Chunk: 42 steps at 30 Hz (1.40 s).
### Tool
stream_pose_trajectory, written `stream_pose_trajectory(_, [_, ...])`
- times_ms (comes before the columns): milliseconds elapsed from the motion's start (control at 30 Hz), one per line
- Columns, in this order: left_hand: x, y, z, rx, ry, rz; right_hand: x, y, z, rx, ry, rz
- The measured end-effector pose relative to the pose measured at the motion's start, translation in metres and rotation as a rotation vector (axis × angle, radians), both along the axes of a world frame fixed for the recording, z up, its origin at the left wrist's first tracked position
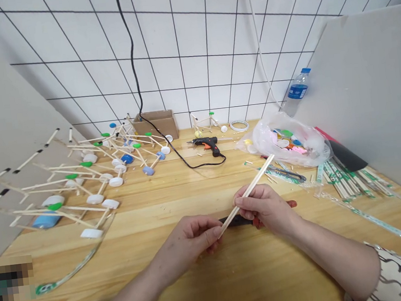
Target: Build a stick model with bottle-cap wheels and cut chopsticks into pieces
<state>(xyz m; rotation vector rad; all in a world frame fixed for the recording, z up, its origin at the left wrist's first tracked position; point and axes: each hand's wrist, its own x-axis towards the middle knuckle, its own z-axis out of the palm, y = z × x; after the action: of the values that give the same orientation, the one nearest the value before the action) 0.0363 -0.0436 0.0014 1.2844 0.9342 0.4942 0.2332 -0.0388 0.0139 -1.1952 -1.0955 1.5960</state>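
Left hand (188, 246) and right hand (265, 206) close together near the middle of the desk (215, 284), both pinching one long wooden stick (251, 185). Left fingers at the low end of the stick, right fingers a bit higher up. Stick tilted up toward the far right, off the desk. Under the hands, a dark thing with a red end (257, 217), mostly covered, too hidden to tell what. Farther away on the desk, a black and orange glue gun (207, 145) with a black cord (133, 66) going up the white tile wall (181, 41). Behind it, near the wall, a small cardboard box (156, 124). Over on the left, a big heap of stick shapes (114, 160) with white, green and blue bottle caps on them. Over on the right, a clear plastic bag (286, 143) full of colorful bits, a water bottle (297, 92) behind it, and bundles of sticks (349, 184) in green-printed wrappers near the right edge of the desk.
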Motion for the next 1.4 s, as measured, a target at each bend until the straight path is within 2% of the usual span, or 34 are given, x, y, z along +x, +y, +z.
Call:
stream_pose_trajectory(267, [0.005,-0.004,0.008,-0.011,0.058,0.048,-0.002,-0.001,-0.002,0.052,-0.004,0.060])
stream_pose_trajectory(533, [0.003,-0.004,0.009,0.032,0.154,0.087,-0.002,-0.001,-0.002,0.104,-0.042,0.129])
stream_pose_trajectory(700, [0.002,-0.003,0.012,0.037,0.175,0.102,0.000,0.001,-0.003,0.078,-0.033,0.042])
stream_pose_trajectory(833, [0.001,-0.002,0.012,0.040,0.176,0.095,0.004,0.004,-0.008,0.121,-0.037,-0.030])
stream_pose_trajectory(1200, [0.003,-0.002,0.011,-0.031,0.128,0.095,0.006,0.003,-0.010,0.120,-0.058,-0.057])
stream_pose_trajectory(1400, [0.000,0.000,0.006,-0.033,0.100,0.042,0.006,0.003,-0.010,0.068,-0.112,-0.047])
